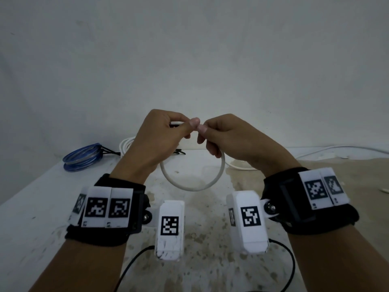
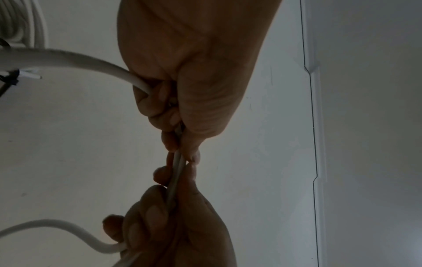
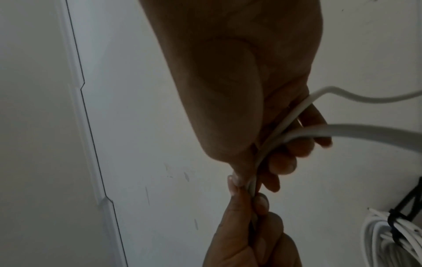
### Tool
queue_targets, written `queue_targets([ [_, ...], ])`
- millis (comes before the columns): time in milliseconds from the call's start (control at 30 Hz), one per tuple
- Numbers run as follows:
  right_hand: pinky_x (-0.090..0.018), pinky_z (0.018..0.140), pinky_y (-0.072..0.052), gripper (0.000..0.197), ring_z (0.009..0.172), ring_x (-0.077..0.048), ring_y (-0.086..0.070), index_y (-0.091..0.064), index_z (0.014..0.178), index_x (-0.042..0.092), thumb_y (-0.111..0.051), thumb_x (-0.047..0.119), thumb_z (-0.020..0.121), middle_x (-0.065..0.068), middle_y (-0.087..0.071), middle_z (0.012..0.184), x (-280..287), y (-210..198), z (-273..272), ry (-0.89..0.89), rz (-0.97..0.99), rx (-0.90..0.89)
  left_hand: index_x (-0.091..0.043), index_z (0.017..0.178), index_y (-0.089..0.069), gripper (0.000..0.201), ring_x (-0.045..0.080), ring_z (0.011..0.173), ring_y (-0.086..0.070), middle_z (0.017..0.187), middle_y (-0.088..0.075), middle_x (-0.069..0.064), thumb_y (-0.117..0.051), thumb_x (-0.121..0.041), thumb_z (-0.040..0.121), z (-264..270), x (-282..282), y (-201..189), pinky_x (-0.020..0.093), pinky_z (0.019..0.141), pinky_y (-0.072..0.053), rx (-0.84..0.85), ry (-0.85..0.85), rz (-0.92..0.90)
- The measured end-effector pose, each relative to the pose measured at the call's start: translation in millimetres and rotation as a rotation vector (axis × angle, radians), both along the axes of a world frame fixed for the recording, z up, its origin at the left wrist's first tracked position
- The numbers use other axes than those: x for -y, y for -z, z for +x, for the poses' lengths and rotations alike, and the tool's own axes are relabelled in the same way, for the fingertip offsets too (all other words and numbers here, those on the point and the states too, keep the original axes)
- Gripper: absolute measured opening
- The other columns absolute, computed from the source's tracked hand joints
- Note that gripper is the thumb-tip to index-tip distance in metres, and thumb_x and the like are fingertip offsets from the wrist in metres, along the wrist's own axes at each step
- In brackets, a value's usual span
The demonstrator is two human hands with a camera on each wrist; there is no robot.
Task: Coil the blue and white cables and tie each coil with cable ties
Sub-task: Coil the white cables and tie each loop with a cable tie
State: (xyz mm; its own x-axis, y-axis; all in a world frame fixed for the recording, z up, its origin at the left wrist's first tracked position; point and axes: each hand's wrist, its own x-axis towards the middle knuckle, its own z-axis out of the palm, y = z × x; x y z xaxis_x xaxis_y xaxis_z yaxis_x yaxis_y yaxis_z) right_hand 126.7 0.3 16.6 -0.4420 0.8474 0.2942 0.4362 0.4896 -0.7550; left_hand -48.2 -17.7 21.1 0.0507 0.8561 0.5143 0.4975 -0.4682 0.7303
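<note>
My left hand (image 2: 189, 75) fills the upper middle, fingers curled round a white cable (image 2: 75, 60) that arcs in from the left edge. The cable runs on between my thumb and fingertips (image 2: 170, 142), straight down into my right hand (image 2: 182, 234), which grips it from below. A second stretch of cable curves in at lower left. Upper left: a white coil (image 2: 20, 23) with a black cable tie (image 2: 10, 79). Background: pale wall (image 2: 365, 126).
</note>
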Motion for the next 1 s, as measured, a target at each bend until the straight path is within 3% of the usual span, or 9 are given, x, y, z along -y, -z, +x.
queue_targets([
  [100,-0.027,0.065,-0.044,0.042,0.062,-0.015,-0.047,-0.073,0.087,0.012,-0.045,0.039,0.103,-0.005,-0.057,0.066,-1.4,2.2,0.5,-0.044,-0.066,-0.111,-0.024,0.065,-0.068,0.028,0.001,0.040,-0.042,0.041,-0.050,-0.015,-0.065,-0.034,0.090,-1.3,1.3,-0.7,0.012,0.045,-0.034,0.010,0.013,-0.008],
  [300,-0.024,0.059,-0.041,0.034,0.051,-0.011,-0.038,-0.058,0.080,0.010,-0.045,0.030,0.104,0.006,-0.041,0.053,-3.2,2.2,5.6,-0.086,-0.265,-0.267,-0.020,0.075,-0.074,0.023,0.001,0.045,-0.045,0.054,-0.060,-0.012,-0.065,-0.035,0.090,6.6,1.6,2.7,0.015,0.046,-0.037,0.071,0.029,-0.008],
  [433,-0.027,0.055,-0.027,0.032,0.047,-0.010,-0.025,-0.052,0.079,0.015,-0.040,0.028,0.105,0.008,-0.032,0.054,1.5,-7.3,13.7,-0.013,-0.308,-0.439,-0.020,0.103,-0.068,0.041,0.009,0.082,-0.064,0.095,-0.068,-0.003,-0.044,-0.053,0.096,2.2,4.9,5.5,0.027,0.074,-0.052,0.223,-0.036,-0.153],
  [500,-0.027,0.052,-0.024,0.032,0.045,-0.010,-0.023,-0.050,0.077,0.016,-0.039,0.027,0.105,0.007,-0.031,0.052,8.7,-21.8,18.3,0.056,-0.304,-0.562,-0.015,0.093,-0.064,0.039,0.015,0.077,-0.060,0.084,-0.065,0.001,-0.039,-0.045,0.102,-5.8,6.7,4.5,0.030,0.072,-0.048,0.490,-0.173,-0.226],
  [567,-0.024,0.046,-0.024,0.034,0.044,-0.010,-0.023,-0.048,0.075,0.017,-0.038,0.027,0.105,0.007,-0.030,0.051,19.2,-41.9,21.4,0.118,-0.278,-0.696,-0.012,0.073,-0.058,0.038,0.016,0.055,-0.051,0.058,-0.057,0.001,-0.044,-0.031,0.103,-4.8,15.4,9.4,0.023,0.052,-0.043,0.590,-0.262,-0.372],
  [667,-0.022,0.041,-0.023,0.034,0.042,-0.010,-0.022,-0.047,0.075,0.017,-0.038,0.028,0.106,0.007,-0.029,0.051,42.8,-74.4,22.7,0.158,-0.222,-0.879,-0.008,0.066,-0.061,0.059,0.013,0.042,-0.048,0.054,-0.058,0.004,-0.039,-0.050,0.101,33.7,51.9,19.6,0.018,0.041,-0.041,0.506,0.055,-0.826],
  [767,-0.022,0.039,-0.024,0.034,0.041,-0.009,-0.023,-0.046,0.077,0.017,-0.036,0.030,0.106,0.008,-0.031,0.048,71.1,-97.2,26.2,0.169,-0.161,-0.996,-0.004,0.078,-0.072,0.079,0.023,0.075,-0.066,0.084,-0.072,0.015,-0.029,-0.068,0.093,79.6,73.6,16.6,0.032,0.077,-0.054,0.682,0.568,-1.124],
  [900,-0.022,0.038,-0.025,0.035,0.038,-0.009,-0.027,-0.046,0.074,0.017,-0.036,0.028,0.106,0.008,-0.035,0.045,100.7,-99.4,51.3,0.297,-0.029,-1.021,0.013,0.120,-0.052,0.056,0.038,0.092,-0.064,0.094,-0.065,0.030,-0.039,-0.038,0.102,122.9,72.4,-21.7,0.048,0.085,-0.056,1.351,0.542,-1.096],
  [1000,-0.022,0.039,-0.029,0.038,0.039,-0.012,-0.031,-0.048,0.071,0.018,-0.037,0.029,0.105,0.002,-0.039,0.052,110.4,-90.2,86.9,0.505,0.102,-0.985,0.008,0.104,-0.047,0.014,0.037,0.073,-0.061,0.094,-0.056,0.028,-0.037,0.001,0.098,144.0,79.0,-45.3,0.051,0.058,-0.058,1.634,0.304,-0.847],
])
